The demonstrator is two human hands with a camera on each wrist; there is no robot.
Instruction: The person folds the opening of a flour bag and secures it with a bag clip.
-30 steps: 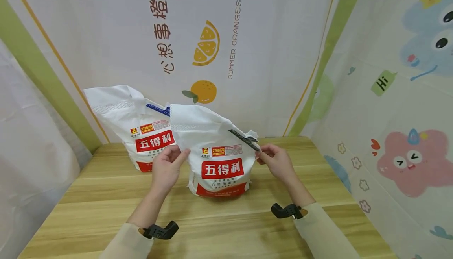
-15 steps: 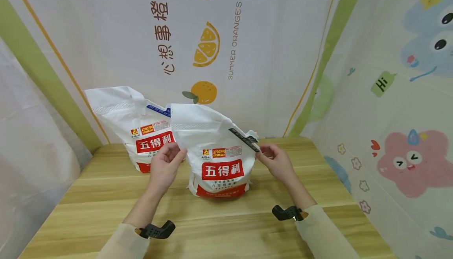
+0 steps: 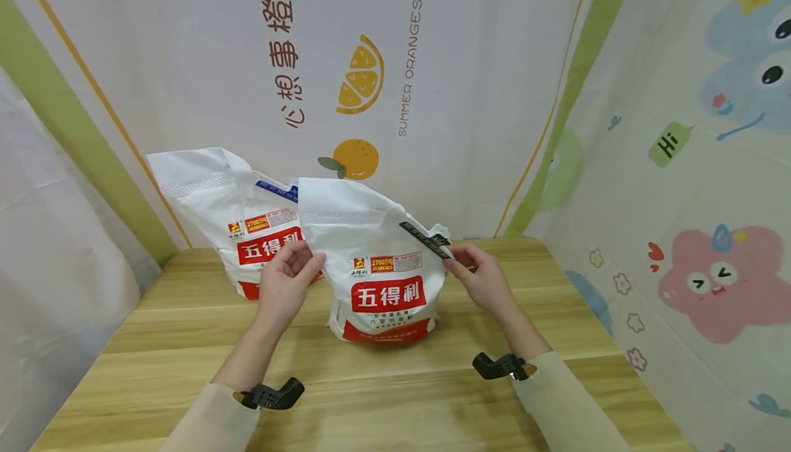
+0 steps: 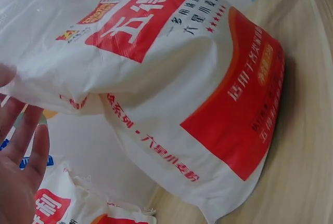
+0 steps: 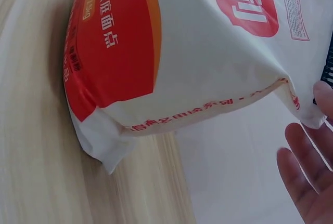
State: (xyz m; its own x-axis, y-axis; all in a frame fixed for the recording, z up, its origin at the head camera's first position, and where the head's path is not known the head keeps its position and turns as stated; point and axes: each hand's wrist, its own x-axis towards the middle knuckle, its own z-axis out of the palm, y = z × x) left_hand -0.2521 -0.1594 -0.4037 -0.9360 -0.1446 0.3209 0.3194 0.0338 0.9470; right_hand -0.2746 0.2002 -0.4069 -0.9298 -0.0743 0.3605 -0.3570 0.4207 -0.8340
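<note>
A white flour bag (image 3: 386, 294) with a red label stands upright on the wooden table, its flat top leaning left. My left hand (image 3: 287, 280) pinches the bag's left edge between thumb and fingers; in the left wrist view, the other fingers (image 4: 37, 151) are spread below that edge. On the opposite side my right hand (image 3: 482, 277) pinches the right edge, its thumb at the lower end of a dark strip (image 3: 425, 240) on the bag. The right wrist view shows loose fingers (image 5: 299, 169) beneath the edge. The bag's back is hidden.
A second flour bag (image 3: 247, 232), with a blue strip, stands behind on the left, partly covered by the front bag and my left hand. Printed curtains hang behind the table (image 3: 383, 397) and along both sides. Each wrist wears a black camera mount (image 3: 272, 395).
My left hand has shifted slightly up and left along the bag's edge. The right thumb has moved up onto the dark strip's end. The bag's top has risen slightly; its base stays put.
</note>
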